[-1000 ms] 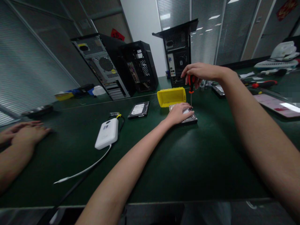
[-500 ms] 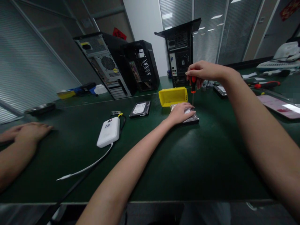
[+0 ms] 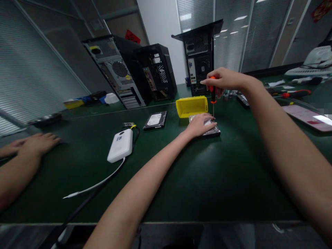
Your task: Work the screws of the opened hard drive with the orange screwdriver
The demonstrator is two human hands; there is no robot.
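Note:
My left hand [image 3: 199, 124] presses down on a hard drive [image 3: 213, 131], gripping it against the green table; much of the drive is hidden under the palm. The thumb and fingertips lie on both sides of a screwdriver tip. My right hand [image 3: 219, 81] is closed around the red and black handle of that screwdriver [image 3: 213, 97]. Its shaft stands upright, tip down at the drive's far right part. Just behind the left hand sits an open yellow case [image 3: 192, 106]. Another hard drive [image 3: 155, 120] lies flat to the left.
A white power bank [image 3: 120, 145] with a white cable lies left of my forearm. Computer cases [image 3: 114, 69] stand along the back, one [image 3: 199, 58] behind the yellow case. At the right are a pink-screened device [image 3: 306, 116] and red-handled tool [image 3: 297, 93]. Another person's hands [image 3: 38, 143] rest at far left.
My right hand has shifted its hold on the screwdriver handle: the index finger now reaches out to the left and more of the red top shows. My left hand and the drive stay put.

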